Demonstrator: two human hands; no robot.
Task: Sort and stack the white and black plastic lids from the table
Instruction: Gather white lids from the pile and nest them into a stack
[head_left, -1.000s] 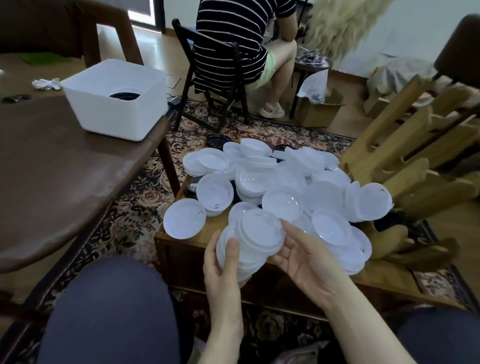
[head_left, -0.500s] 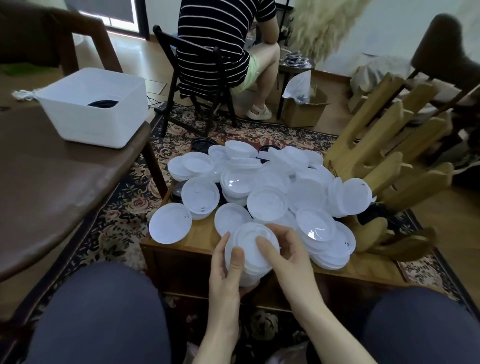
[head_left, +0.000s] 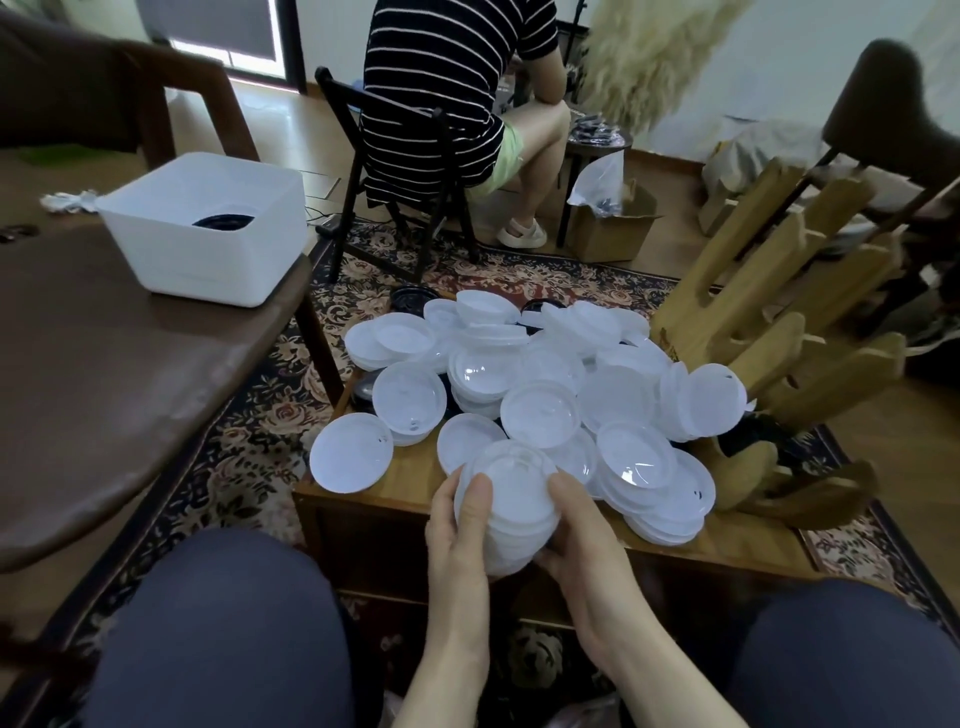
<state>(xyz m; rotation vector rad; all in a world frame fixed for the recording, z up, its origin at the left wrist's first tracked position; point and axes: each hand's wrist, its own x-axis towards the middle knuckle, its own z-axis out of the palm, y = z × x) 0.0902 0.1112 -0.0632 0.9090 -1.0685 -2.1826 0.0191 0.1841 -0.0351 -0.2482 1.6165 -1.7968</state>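
White plastic was what filled both your hands: a stack of round white plastic lids (head_left: 511, 499), held in the air at the near edge of the low wooden counter (head_left: 395, 493).

That stack could have slipped. Thin plastic lids look slick, and you held them from the sides only. If your grip had gone loose, the lower lids could have dropped out onto the flowery rug (head_left: 244, 447) or your lap. If you had squeezed too hard, the lids could have popped sideways. The stack also leaned a little, so the top lid could have slid off.

Your hands were very close to the big heap of loose white lids (head_left: 540, 384) on the counter. A bump could have sent some off the edge. One flat white lid (head_left: 350, 460) already hung partly over the left edge of the counter.

A few black plastic lids (head_left: 410, 299) peeked out at the far side of the heap. One could have got mixed into a white stack if you missed it.

Your left hand (head_left: 460, 535) wrapped the left side of the stack, thumb up across the front near the top lid. Your right hand (head_left: 582, 540) cupped the right side and bottom, with the thumb resting on the rim. Both grips were curled round the stack, not wide open.
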